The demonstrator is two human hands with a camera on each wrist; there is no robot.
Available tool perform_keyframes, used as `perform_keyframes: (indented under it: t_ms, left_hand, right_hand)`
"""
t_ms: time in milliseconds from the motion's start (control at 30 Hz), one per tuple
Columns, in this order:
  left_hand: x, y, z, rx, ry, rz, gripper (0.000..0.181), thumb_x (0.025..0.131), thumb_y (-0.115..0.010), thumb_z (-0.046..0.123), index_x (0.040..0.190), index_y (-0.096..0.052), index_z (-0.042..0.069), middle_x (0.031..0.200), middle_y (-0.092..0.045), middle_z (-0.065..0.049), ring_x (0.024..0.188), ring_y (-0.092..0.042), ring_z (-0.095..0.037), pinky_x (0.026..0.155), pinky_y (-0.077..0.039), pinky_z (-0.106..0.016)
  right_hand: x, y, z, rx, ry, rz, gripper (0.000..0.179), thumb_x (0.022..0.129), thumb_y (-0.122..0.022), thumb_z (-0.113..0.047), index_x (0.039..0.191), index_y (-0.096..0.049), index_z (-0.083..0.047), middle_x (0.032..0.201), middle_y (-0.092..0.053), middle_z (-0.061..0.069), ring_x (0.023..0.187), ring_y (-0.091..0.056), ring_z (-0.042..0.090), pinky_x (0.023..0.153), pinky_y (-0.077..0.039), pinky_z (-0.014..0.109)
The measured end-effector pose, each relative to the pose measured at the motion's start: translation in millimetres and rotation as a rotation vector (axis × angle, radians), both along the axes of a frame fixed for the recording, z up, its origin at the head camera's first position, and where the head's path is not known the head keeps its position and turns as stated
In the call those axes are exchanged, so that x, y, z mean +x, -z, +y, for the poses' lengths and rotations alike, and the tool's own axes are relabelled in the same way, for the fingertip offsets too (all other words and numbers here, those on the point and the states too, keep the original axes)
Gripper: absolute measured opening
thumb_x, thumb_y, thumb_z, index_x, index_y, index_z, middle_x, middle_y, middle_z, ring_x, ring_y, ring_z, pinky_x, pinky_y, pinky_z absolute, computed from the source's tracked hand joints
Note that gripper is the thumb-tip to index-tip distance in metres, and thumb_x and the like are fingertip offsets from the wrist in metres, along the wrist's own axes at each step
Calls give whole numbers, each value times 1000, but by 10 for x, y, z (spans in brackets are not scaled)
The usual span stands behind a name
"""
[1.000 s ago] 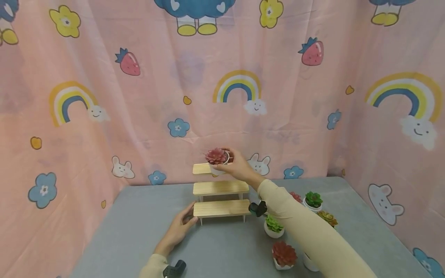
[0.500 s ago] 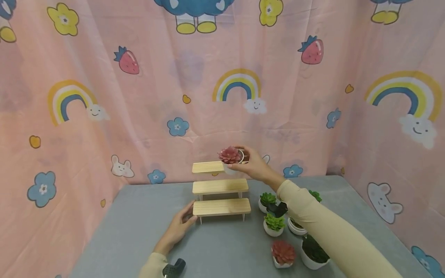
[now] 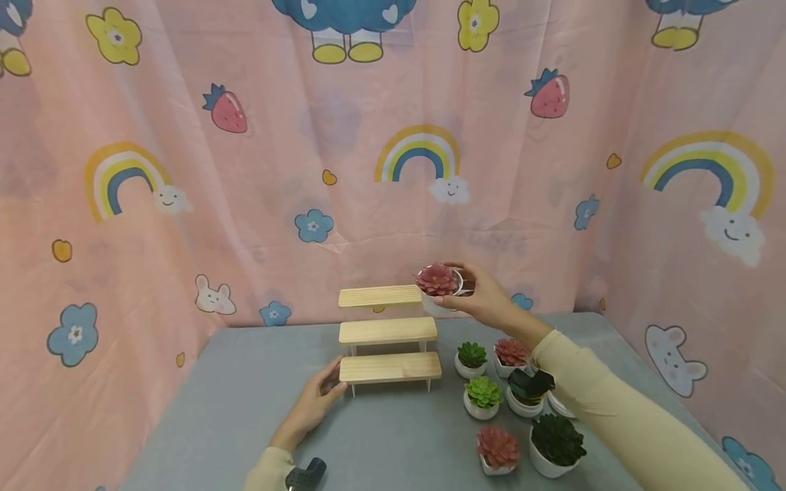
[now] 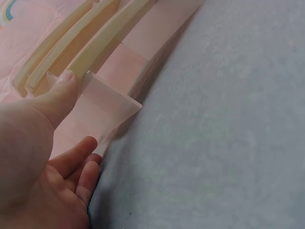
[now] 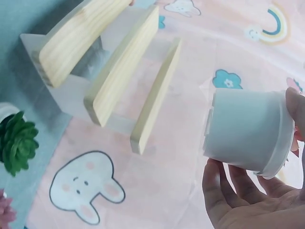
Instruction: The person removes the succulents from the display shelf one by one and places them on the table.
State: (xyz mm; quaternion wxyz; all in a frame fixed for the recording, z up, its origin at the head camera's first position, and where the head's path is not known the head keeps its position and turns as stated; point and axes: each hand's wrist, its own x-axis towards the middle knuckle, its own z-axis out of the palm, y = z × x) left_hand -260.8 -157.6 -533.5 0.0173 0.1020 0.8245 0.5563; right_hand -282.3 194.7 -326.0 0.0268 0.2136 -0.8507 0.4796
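In the head view my right hand (image 3: 485,293) grips a white pot holding a pink-red succulent (image 3: 437,281), raised beside the right end of the top shelf board. The right wrist view shows the white pot (image 5: 248,131) from the side, apart from the boards, with thumb and fingers around it. A three-tier stand with pale wooden boards (image 3: 388,331) and translucent side panels (image 4: 102,102) stands on the table. At its left end rests my left hand (image 3: 312,404), the thumb touching the lowest board's end and the other fingers loosely bent by the side panel.
Several potted succulents stand right of the stand, including a bright green one (image 3: 482,393), a dark green one (image 3: 555,440) and red ones such as the front red succulent (image 3: 497,448). Behind the grey table (image 3: 209,409) hangs a pink patterned curtain (image 3: 258,191).
My right hand has moved right with the potted succulent, from in front of the top board to beyond its right end. The left hand stays at the stand.
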Motion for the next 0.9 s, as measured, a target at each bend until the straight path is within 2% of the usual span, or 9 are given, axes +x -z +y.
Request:
perform_keyframes:
  t_ms: [200, 467, 733, 900]
  left_hand:
    - [9, 0, 5, 1, 3, -1, 66, 100, -63, 29, 157, -37, 10, 150, -53, -17, 142, -46, -40, 113, -36, -64]
    - [11, -8, 0, 3, -3, -6, 65, 100, -63, 28, 157, -37, 11, 152, -51, -17, 144, -44, -40, 114, -36, -62]
    - [2, 3, -12, 6, -1, 0, 65, 99, -65, 30, 157, -39, 13, 152, -52, -16, 143, -45, -40, 113, -36, -62]
    - [1, 1, -7, 4, 1, 1, 65, 99, -65, 29, 157, -38, 12, 152, -52, -17, 143, -45, -40, 114, -36, -63]
  right_hand:
    - [140, -18, 214, -25, -24, 10, 69, 92, -74, -14, 152, -40, -5, 132, -60, 24, 106, -66, 23, 82, -58, 29]
    - [340, 4, 528, 41, 38, 23, 70, 94, -74, -22, 153, -39, -7, 134, -60, 21, 108, -66, 21, 80, -57, 27]
    - [517, 101, 812, 32, 36, 52, 66, 94, -72, -15, 151, -40, -6, 137, -56, 21, 102, -63, -1, 81, -57, 24]
    - [636, 192, 961, 41, 54, 53, 65, 96, -69, -15, 152, -38, -4, 139, -54, 24, 101, -62, -7, 79, -57, 24]
